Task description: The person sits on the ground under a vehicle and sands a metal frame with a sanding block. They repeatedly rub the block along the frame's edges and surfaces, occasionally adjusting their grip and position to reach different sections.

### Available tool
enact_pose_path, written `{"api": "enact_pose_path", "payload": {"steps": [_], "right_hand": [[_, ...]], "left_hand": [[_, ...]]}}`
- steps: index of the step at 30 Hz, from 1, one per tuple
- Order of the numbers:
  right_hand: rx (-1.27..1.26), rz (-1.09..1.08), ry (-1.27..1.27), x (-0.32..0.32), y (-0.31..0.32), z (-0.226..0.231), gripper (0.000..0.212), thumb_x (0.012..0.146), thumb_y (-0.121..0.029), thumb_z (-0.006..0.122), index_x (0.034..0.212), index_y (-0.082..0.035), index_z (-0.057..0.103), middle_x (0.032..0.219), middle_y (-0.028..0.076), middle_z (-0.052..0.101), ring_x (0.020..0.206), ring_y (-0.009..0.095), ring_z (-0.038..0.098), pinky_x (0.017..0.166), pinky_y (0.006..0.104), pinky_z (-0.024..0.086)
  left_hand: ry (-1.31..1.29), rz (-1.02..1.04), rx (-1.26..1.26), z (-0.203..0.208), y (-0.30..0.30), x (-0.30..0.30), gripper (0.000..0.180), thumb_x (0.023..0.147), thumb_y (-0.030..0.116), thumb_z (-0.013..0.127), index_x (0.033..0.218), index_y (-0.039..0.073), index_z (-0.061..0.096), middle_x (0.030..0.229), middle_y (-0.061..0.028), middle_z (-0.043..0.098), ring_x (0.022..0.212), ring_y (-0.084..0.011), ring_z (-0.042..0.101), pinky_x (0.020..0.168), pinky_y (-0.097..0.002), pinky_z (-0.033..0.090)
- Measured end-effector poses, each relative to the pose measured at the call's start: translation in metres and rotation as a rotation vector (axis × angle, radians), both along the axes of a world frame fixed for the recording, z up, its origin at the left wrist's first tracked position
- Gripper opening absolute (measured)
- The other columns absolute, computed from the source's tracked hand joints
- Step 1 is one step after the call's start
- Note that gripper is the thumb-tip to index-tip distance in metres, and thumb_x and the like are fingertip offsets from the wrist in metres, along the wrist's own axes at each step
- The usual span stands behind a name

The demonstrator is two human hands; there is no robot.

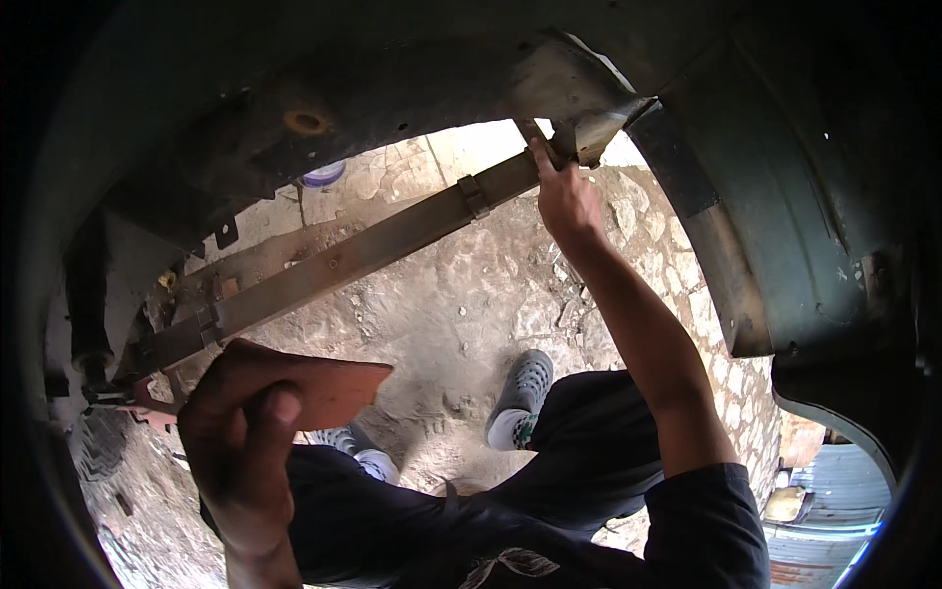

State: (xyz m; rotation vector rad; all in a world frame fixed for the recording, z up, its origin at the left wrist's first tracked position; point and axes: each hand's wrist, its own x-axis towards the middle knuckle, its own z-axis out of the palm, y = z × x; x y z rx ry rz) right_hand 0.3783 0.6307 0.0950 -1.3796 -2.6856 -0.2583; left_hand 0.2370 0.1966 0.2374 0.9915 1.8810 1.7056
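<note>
My left hand [240, 452] is raised at the lower left, its thumb pressing a piece of reddish-brown sandpaper [341, 389] against the fingers. The sandpaper's free corner points right. My right arm stretches up to the far end of a long steel leaf spring [392, 240] that slants across the view. There my right hand [569, 201] closes at the spring's end beside a dark bracket [563, 139], with the index finger lying along the metal. Its other fingers are partly hidden. Metal clips [474, 197] wrap the spring along its length.
A dark body panel [392, 88] arches overhead, and a curved greenish panel [795, 206] hangs at the right. Dusty stone ground [442, 304] lies below, with my shoes [521, 383] on it. A dark cylindrical part [88, 304] stands at the left. Corrugated sheet metal [834, 501] shows at the lower right.
</note>
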Motion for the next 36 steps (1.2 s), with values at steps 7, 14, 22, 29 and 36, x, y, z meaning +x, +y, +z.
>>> {"api": "enact_pose_path", "payload": {"steps": [7, 14, 22, 29, 36], "right_hand": [[-0.006, 0.041, 0.026, 0.063, -0.041, -0.001, 0.068, 0.111, -0.023, 0.054, 0.169, -0.046, 0.025, 0.092, 0.025, 0.068, 0.075, 0.044, 0.075, 0.058, 0.0550, 0.062], [0.056, 0.023, 0.089, 0.014, -0.007, -0.015, 0.066, 0.109, -0.023, 0.056, 0.168, -0.042, 0.032, 0.100, 0.028, 0.072, 0.080, 0.044, 0.076, 0.069, 0.0535, 0.064], [-0.183, 0.101, 0.146, 0.074, -0.069, -0.004, 0.072, 0.106, -0.020, 0.061, 0.168, -0.039, 0.030, 0.083, 0.025, 0.074, 0.074, 0.044, 0.076, 0.066, 0.0580, 0.062], [-0.044, 0.028, -0.002, -0.002, -0.020, -0.015, 0.078, 0.104, -0.008, 0.054, 0.169, -0.042, 0.027, 0.097, 0.028, 0.072, 0.089, 0.045, 0.077, 0.072, 0.0559, 0.064], [-0.124, -0.018, -0.118, 0.068, -0.076, 0.001, 0.084, 0.105, -0.005, 0.050, 0.170, -0.047, 0.019, 0.100, 0.027, 0.069, 0.085, 0.046, 0.077, 0.071, 0.0544, 0.065]], "left_hand": [[-0.078, -0.017, 0.077, 0.005, -0.006, 0.000, 0.031, 0.092, 0.025, 0.076, 0.106, -0.003, 0.074, 0.095, -0.0088, 0.066, 0.088, -0.0164, 0.062, 0.083, -0.0304, 0.046], [0.029, 0.020, 0.043, -0.002, -0.013, -0.003, 0.035, 0.092, 0.032, 0.077, 0.102, -0.001, 0.076, 0.091, -0.0094, 0.067, 0.086, -0.0185, 0.062, 0.076, -0.0309, 0.047], [0.126, 0.112, 0.062, 0.005, -0.027, 0.006, 0.040, 0.096, 0.037, 0.075, 0.108, -0.001, 0.074, 0.098, -0.0087, 0.069, 0.097, -0.0214, 0.063, 0.091, -0.0348, 0.045], [-0.006, 0.100, 0.157, 0.006, -0.009, 0.013, 0.031, 0.096, 0.026, 0.074, 0.109, -0.002, 0.074, 0.099, -0.0063, 0.070, 0.100, -0.0168, 0.063, 0.097, -0.0322, 0.044], [0.224, 0.215, 0.160, 0.012, -0.036, 0.015, 0.028, 0.099, 0.027, 0.070, 0.101, 0.000, 0.076, 0.095, -0.0060, 0.070, 0.091, -0.0158, 0.061, 0.093, -0.0314, 0.043]]}}
